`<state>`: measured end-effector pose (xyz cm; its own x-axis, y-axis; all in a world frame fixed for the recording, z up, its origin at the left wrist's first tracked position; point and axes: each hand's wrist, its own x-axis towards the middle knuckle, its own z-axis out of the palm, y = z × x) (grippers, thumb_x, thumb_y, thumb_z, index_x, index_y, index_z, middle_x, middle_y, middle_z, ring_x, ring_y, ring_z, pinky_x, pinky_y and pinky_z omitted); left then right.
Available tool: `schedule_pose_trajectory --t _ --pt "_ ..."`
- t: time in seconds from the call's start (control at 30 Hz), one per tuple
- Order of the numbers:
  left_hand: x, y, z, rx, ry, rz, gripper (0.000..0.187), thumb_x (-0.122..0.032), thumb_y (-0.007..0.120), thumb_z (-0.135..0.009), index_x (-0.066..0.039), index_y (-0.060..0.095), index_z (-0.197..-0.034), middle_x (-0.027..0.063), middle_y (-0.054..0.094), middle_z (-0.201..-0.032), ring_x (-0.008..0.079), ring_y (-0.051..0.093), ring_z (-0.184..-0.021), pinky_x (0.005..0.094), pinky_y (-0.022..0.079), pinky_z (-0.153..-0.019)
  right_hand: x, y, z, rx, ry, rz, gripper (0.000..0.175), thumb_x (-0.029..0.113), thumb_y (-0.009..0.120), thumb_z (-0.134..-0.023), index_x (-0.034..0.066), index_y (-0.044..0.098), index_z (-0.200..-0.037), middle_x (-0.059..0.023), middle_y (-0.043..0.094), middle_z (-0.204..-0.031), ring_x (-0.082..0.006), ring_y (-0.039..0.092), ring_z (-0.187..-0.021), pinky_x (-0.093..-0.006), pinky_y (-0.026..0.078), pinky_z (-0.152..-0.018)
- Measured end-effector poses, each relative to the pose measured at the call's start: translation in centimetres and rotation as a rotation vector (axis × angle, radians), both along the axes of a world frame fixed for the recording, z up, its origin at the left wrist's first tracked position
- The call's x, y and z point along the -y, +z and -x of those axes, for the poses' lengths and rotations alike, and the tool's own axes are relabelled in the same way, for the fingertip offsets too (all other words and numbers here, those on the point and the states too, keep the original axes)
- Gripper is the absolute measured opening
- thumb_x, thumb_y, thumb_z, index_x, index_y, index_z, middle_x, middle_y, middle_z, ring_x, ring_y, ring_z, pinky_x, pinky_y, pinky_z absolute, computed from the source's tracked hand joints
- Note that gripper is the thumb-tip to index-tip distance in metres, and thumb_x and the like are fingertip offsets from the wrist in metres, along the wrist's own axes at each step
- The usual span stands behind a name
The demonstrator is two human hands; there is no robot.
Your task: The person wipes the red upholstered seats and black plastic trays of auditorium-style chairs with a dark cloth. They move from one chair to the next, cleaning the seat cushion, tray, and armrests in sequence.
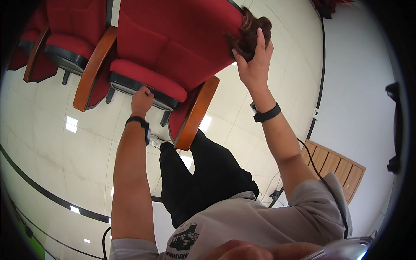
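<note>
My right hand [255, 61] grips a crumpled dark brown cloth [252, 32] against the upper corner of a red upholstered seat back [175, 26]. My left hand [142, 99] is closed at the black front edge of the same chair's folded red seat cushion [148, 78]; whether its fingers grip that edge is hard to tell. Each wrist wears a black band. A wooden armrest [198, 113] stands at each side of this chair.
Further red chairs [70, 39] with wooden armrests continue at the upper left. Below lies a glossy tiled floor [87, 146]. A white wall [354, 81] with a socket [315, 113] and a slatted wooden panel [334, 169] is at the right.
</note>
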<state>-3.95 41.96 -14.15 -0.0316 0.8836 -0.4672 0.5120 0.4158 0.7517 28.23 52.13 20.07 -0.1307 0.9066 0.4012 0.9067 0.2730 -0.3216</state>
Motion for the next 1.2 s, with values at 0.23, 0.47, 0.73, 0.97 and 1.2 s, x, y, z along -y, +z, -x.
schedule_pose_trajectory --t 0.23,0.47,0.73,0.97,1.2 --pt "6.9 -0.7 1.0 -0.035 0.015 -0.011 0.026 -0.015 0.068 -0.095 -0.01 0.075 -0.119 0.0203 0.079 -0.115 0.0399 0.075 -0.112 0.0461 0.06 -0.096 -3.3 1.7 1.5 0.176 0.084 -0.069 0.083 0.015 0.088 -0.089 0.0167 0.049 -0.162 -0.0228 0.047 -0.153 -0.0426 0.061 -0.134 -0.0477 0.058 -0.108" --pt "0.4 4.4 -1.5 -0.148 0.01 -0.369 0.021 -0.01 0.068 -0.092 -0.008 0.077 -0.112 0.0171 0.074 -0.115 0.0419 0.07 -0.112 0.0513 0.059 -0.097 -9.0 4.4 10.7 0.248 0.335 -0.158 0.055 0.014 0.08 -0.096 0.0211 0.066 -0.148 -0.0205 0.065 -0.141 -0.0427 0.068 -0.124 -0.0465 0.061 -0.1" --pt "-0.2 5.6 -3.1 -0.253 0.063 -0.37 0.027 -0.01 0.07 -0.09 -0.01 0.079 -0.115 0.0123 0.07 -0.128 0.0377 0.063 -0.124 0.048 0.055 -0.107 -19.1 2.5 25.6 0.563 0.387 -0.149 0.026 0.015 0.064 -0.1 0.0072 0.076 -0.122 -0.021 0.068 -0.131 -0.0414 0.07 -0.116 -0.0486 0.059 -0.099" --pt "5.4 4.5 -4.3 -0.061 0.266 -0.338 0.033 -0.004 0.065 -0.091 -0.009 0.079 -0.121 0.0131 0.067 -0.143 0.0361 0.062 -0.133 0.0434 0.053 -0.114 -18.9 -8.4 32.1 0.675 0.666 0.084 0.025 0.023 0.062 -0.101 0.0085 0.082 -0.106 -0.0176 0.076 -0.124 -0.0336 0.078 -0.103 -0.0497 0.063 -0.087" --pt "12.1 2.0 -1.7 0.145 0.48 -0.251 0.027 -0.006 0.065 -0.094 -0.009 0.077 -0.117 0.0119 0.071 -0.133 0.0376 0.07 -0.118 0.0443 0.059 -0.101 -0.6 -24.5 21.0 0.382 0.709 0.537 0.055 0.022 0.076 -0.095 0.0196 0.066 -0.149 -0.0234 0.055 -0.155 -0.0492 0.055 -0.137 -0.0544 0.052 -0.114"
